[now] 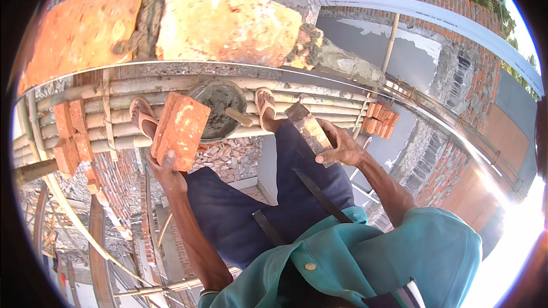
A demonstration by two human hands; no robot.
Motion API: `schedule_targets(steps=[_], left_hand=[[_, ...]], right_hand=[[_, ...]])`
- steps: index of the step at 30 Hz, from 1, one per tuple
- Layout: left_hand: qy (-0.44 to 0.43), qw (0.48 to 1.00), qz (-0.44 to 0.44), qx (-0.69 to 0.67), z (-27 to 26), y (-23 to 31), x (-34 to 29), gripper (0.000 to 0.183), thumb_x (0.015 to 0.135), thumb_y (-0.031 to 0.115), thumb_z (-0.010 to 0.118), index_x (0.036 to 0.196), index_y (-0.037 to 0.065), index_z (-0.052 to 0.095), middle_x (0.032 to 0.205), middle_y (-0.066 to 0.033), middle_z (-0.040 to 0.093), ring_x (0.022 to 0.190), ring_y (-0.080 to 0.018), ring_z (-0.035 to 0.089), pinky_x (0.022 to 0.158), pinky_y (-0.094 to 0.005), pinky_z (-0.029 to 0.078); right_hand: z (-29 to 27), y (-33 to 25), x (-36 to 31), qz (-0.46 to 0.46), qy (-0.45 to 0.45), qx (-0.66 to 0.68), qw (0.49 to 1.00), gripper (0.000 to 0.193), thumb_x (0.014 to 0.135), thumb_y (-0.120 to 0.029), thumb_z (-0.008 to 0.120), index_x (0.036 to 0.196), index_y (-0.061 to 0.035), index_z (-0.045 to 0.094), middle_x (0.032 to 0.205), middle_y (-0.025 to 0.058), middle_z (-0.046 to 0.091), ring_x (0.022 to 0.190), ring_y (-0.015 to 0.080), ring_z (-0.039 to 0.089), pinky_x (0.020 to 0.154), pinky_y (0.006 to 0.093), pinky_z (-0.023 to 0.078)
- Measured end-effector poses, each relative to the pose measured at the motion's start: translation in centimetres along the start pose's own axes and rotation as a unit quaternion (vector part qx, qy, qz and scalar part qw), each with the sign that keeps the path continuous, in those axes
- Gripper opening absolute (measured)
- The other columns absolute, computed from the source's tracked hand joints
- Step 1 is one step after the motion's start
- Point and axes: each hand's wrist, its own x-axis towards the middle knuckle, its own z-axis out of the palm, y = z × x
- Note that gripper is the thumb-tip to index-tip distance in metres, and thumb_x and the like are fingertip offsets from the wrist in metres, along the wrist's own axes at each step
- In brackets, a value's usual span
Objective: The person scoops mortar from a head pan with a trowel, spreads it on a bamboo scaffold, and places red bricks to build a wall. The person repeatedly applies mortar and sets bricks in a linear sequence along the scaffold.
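My left hand (166, 172) is closed round the lower end of an orange brick (188, 128), its thumb on the broad face. Gripped between thumb and fingers, a mottled grey and tan block (309, 131) is held tilted in my right hand (342, 145); I cannot tell its material. Between my feet sits a round bucket (244, 98) of wet grey mortar (214, 105), with a wooden handle (238, 117) sticking out. Beyond it runs a brick course, with an orange brick (85, 25) and a sunlit brick (228, 25) joined by mortar.
A taut string (188, 61) crosses in front of the course. My sandalled feet stand on a bamboo pole platform (319, 101) with gaps. Bricks are stacked at left (65, 122) and right (379, 118). An upright bamboo pole (394, 34) and a long pale pipe (422, 7) are farther right.
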Motion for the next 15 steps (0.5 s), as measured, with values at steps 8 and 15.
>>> schedule_targets(steps=[8, 15], left_hand=[[-0.048, 0.996, -0.061, -0.052, 7.6, -4.9, -16.8, 0.074, 0.083, 0.035, 0.082, 0.138, -0.002, 0.049, 0.132, -0.0152, 0.062, 0.121, -0.0271, 0.065, 0.104, -0.0413, 0.055], [0.006, 0.996, -0.079, -0.051, 11.2, -10.0, -28.2, 0.072, 0.084, 0.038, 0.082, 0.136, -0.001, 0.05, 0.133, -0.0156, 0.061, 0.122, -0.0267, 0.064, 0.106, -0.0431, 0.054]], right_hand=[[-12.5, 1.8, -9.4, -0.232, 0.047, 0.018, 0.972, 0.115, 0.064, -0.048, 0.097, 0.15, 0.0025, 0.04, 0.139, 0.0213, 0.051, 0.137, 0.0383, 0.051, 0.117, 0.0511, 0.039], [-21.7, -3.5, 3.9, -0.412, 0.284, -0.411, 0.762, 0.101, 0.071, -0.037, 0.089, 0.151, 0.0041, 0.044, 0.144, 0.0298, 0.055, 0.134, 0.0415, 0.057, 0.116, 0.0512, 0.043]])
